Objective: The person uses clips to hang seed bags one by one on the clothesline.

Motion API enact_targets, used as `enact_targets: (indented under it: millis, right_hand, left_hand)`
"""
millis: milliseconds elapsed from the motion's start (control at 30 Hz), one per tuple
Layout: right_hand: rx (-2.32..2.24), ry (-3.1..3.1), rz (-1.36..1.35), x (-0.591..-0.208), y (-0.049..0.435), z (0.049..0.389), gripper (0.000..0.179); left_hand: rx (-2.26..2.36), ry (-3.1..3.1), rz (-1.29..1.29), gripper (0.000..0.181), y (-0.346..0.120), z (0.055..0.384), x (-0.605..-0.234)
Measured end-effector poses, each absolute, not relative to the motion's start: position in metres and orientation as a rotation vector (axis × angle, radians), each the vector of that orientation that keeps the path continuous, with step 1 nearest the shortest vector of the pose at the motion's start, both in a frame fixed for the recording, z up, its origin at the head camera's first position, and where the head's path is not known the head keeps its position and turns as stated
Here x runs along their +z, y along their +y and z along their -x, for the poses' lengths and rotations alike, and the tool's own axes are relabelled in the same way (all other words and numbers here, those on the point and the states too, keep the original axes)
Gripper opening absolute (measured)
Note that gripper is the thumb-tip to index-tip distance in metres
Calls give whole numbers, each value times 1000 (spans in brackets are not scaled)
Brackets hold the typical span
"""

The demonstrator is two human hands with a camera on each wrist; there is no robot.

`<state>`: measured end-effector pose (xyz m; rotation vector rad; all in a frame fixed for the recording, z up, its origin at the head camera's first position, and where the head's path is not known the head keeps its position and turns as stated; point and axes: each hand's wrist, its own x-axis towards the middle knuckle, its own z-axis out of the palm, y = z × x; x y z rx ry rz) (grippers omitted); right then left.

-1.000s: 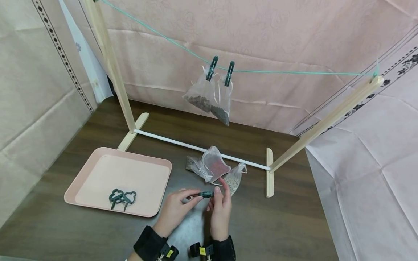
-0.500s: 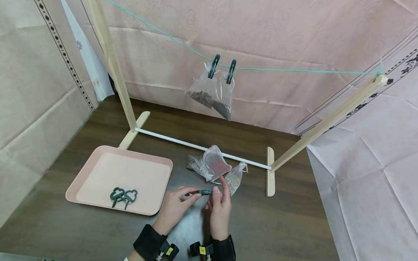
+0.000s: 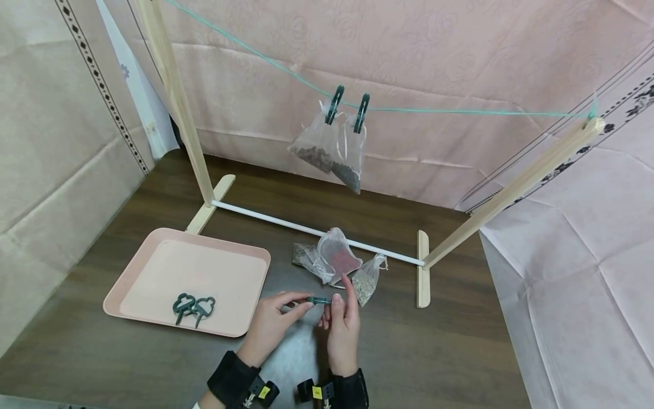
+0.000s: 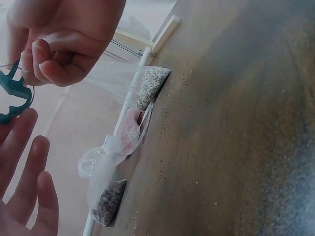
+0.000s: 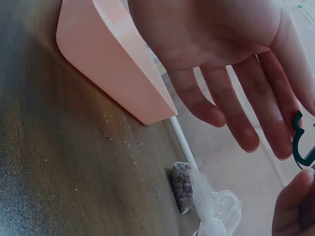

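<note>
Above the table in the head view, my left hand pinches one end of a dark green clothespin between thumb and index finger. My right hand holds the other end with the thumb, its index finger stretched upward and other fingers curled. The left wrist view shows the clothespin's wavy jaws between both hands. Just beyond my hands lie small sheer drawstring bags: one with pink contents, one with pale grains and one with brown bits.
Two more clothespins lie in a pink tray at left. A wooden stand carries a teal line, where two clothespins hold filled sheer bags. A white rod joins its feet; crumbs dot the tabletop.
My hands have barely moved, and the clothespin stays between them. The hanging bags sway slightly. The whole head view has shifted a little.
</note>
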<state>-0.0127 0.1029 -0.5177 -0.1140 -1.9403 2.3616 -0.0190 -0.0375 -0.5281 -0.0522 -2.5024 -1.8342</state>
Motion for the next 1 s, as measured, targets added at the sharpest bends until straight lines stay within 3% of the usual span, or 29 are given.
enact_targets:
  millis: [500,1000]
  right_hand:
    - [2371,-1875,-15,-522,105,9,23]
    - [2306,-1902,-48,-523,106,8,26]
  left_hand:
    - [-1922,-2499,60,27,-44,21,-530]
    - [-1929,-2513,24,28,-43,20,-531]
